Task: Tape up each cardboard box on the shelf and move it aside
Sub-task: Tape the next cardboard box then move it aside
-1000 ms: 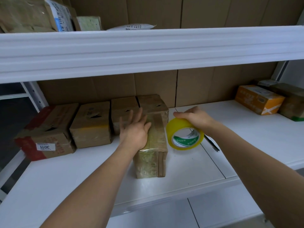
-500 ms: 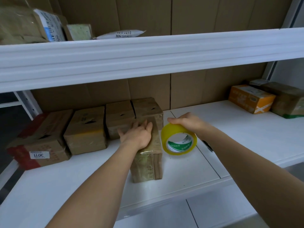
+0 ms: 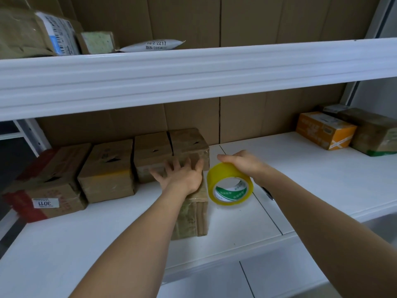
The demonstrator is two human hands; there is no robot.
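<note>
The box (image 3: 193, 214) sits near the front of the shelf (image 3: 322, 160), its long axis running front to back, its far end just before the row of boxes (image 3: 129, 162) at the back wall. The left hand (image 3: 182, 179) lies flat on its far top, fingers spread, so this hand is the nearer one to push it aside. Just right of the box, the right hand (image 3: 242, 163) grips the tape roll (image 3: 229, 186) from above, the roll standing on edge on the shelf.
</note>
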